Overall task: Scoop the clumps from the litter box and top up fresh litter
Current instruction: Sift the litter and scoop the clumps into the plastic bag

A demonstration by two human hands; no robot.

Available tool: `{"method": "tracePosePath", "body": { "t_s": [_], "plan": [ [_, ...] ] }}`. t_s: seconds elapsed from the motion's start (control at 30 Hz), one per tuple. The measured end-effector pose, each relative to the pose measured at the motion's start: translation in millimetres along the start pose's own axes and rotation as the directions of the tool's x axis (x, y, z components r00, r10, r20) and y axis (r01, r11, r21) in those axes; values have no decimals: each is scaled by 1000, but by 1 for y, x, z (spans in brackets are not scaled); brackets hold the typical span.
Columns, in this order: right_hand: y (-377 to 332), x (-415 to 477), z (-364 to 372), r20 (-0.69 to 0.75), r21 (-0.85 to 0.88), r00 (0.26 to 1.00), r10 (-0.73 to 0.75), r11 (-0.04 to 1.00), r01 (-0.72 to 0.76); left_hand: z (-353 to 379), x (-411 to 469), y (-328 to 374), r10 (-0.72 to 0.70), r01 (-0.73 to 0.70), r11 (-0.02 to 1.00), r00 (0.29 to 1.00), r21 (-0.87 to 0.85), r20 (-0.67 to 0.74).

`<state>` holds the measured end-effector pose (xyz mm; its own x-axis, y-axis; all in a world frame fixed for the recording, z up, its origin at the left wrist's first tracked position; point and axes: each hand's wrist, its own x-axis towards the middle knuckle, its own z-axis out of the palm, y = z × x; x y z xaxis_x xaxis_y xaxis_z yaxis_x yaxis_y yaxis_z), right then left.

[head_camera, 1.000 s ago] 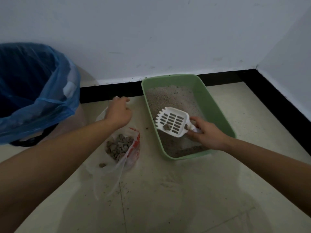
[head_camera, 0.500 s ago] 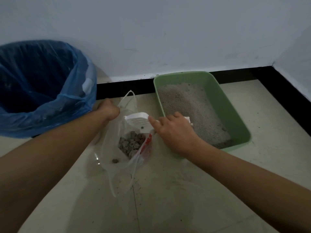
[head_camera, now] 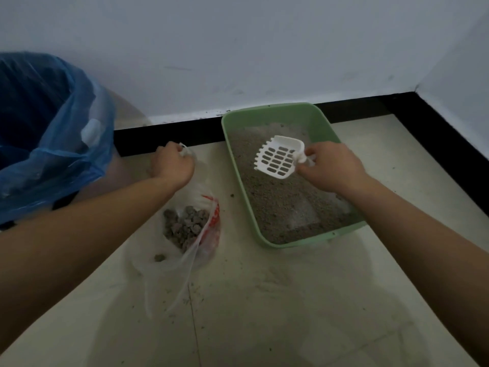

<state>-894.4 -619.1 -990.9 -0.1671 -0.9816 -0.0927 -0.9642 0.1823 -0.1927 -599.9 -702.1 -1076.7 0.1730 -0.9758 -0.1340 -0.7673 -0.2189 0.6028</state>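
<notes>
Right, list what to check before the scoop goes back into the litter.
1. Scoop emptied: ok, nothing shows on its slots.
2. Right hand grips the scoop's handle: ok.
3. Left hand holds the bag by its handle: ok.
4. Collected clumps inside the bag: ok.
5. Clumps left in the litter box: cannot tell, too dim.
6. Floor free of spills: not ok, a crumb lies between bag and box.

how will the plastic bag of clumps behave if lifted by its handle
Likely floppy: the thin plastic bag lies slumped on the floor. It would probably sag at the bottom, where the clumps pile.
</notes>
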Motion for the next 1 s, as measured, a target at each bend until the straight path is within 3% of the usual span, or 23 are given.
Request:
{"method": "tracePosePath", "body": {
  "t_s": [0.13, 0.27, 0.47, 0.7, 0.83, 1.0],
  "plan": [
    [2, 0, 9, 48, -203, 999, -17, 979, 27, 29, -1, 21, 20, -11, 990, 997, -138, 68],
    [-6, 6, 14, -13, -365, 996, -84, 928, 74, 54, 3, 43, 32, -2, 977, 989, -212, 142],
    [-35, 55, 19, -4, -320, 989, -149, 937, 140, 80, 14, 64, 137, -101, 948, 985, -303, 101],
    [-80, 105, 35, 117, -450, 955, -272, 843, 295, 95, 18, 52, 167, -118, 845, 985, -521, 47],
    [-53, 88, 40, 282, -456, 845, -454, 712, 534, 100, 18, 48, 154, -104, 822, 987, -560, 43],
    [-12, 61, 32, 408, -457, 762, -503, 610, 647, 102, 20, 45, 139, -79, 809, 989, -583, 59]
  ]
}}
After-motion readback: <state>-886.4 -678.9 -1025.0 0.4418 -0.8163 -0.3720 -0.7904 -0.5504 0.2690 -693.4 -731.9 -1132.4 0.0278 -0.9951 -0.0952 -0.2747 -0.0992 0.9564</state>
